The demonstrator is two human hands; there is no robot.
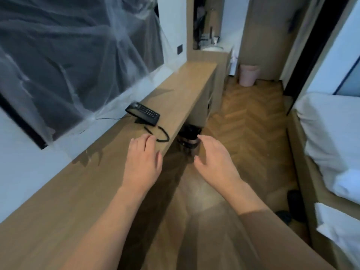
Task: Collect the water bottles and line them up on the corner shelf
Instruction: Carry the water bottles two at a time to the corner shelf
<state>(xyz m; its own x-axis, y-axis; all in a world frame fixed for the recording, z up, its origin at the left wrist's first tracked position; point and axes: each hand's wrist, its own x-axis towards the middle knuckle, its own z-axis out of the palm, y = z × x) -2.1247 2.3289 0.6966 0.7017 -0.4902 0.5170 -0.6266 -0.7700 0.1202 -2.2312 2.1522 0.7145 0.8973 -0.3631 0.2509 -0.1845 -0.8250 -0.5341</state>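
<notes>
Bottles are nowhere in sight, so collecting seems barely begun. Left hand (143, 162) hovers over the long pale wooden surface (185, 90) near a black desk telephone (143, 113); right hand (213, 158) hangs beside it. Each grip is loose, holding nothing.

matt wooden ledge (187, 90), black plastic phone (143, 113)

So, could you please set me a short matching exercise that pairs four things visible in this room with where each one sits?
Things:
1. black desk telephone
2. pink waste bin
3. white bedding
4. left hand

Places:
A. far right of the view
B. on the long wooden counter, near its cord
C. over the counter's front edge
D. on the herringbone floor at the far end

Pairs: 1-B, 2-D, 3-A, 4-C
</notes>
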